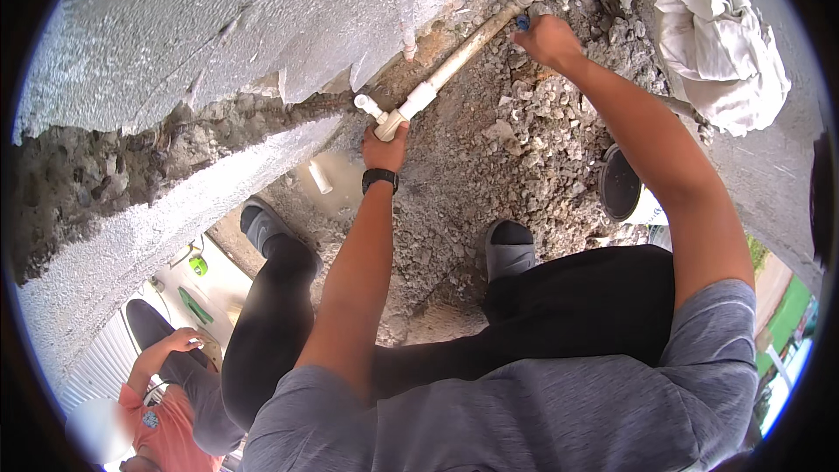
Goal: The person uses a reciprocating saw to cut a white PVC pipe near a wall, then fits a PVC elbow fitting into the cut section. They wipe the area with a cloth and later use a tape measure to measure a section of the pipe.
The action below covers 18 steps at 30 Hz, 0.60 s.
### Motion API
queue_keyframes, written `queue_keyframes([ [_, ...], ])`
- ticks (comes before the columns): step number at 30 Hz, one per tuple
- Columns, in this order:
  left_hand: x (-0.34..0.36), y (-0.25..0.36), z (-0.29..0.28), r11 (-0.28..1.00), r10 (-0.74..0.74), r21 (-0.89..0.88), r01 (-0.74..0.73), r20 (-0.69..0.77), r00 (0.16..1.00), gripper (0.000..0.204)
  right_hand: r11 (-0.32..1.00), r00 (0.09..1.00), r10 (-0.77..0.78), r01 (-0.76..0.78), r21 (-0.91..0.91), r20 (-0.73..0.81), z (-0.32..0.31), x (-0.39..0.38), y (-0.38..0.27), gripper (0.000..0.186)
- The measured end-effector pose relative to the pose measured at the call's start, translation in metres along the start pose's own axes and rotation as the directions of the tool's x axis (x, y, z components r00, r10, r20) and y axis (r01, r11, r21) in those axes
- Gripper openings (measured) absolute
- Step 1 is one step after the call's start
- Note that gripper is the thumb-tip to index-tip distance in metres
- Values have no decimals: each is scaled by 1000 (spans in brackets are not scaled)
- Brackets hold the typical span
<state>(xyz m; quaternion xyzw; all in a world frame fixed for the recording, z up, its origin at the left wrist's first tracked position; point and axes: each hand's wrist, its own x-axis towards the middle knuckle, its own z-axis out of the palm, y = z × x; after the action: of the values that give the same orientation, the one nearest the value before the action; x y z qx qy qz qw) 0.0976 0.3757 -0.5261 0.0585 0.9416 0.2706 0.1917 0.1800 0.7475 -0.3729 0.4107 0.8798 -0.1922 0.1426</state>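
Note:
My left hand (384,148) grips a white pipe tee fitting (390,123), which has a short elbowed branch. From it a dusty white pipe (468,57) runs diagonally up to the top right, along broken concrete. Just below that pipe, toward its upper end, my right hand (549,41) has its fingers closed on a small blue object (523,23), too small to identify. A short loose white pipe piece (320,177) lies below and left of my left hand.
Concrete walls (183,35) border a rubble-strewn floor (516,140). At right are a white cloth bundle (721,52) and a dark-topped container (619,182). A co-worker in a red shirt (166,419) sits lower left, near a bright green tool (197,265).

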Motion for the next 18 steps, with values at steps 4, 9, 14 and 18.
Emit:
queue_keyframes([
  [4,3,-5,-11,996,66,-63,-59,108,992,81,839,866,-461,497,-222,195,52,-19,-20,23],
  [9,9,-5,-17,996,73,35,-81,189,979,84,693,766,-613,639,-333,195,91,2,-57,23],
  [14,10,-3,-17,979,87,169,-113,154,984,81,551,689,-669,712,-436,281,104,15,-71,15],
  [18,9,2,-17,976,63,198,-93,152,986,79,467,602,-766,761,-450,225,105,16,-67,13],
])
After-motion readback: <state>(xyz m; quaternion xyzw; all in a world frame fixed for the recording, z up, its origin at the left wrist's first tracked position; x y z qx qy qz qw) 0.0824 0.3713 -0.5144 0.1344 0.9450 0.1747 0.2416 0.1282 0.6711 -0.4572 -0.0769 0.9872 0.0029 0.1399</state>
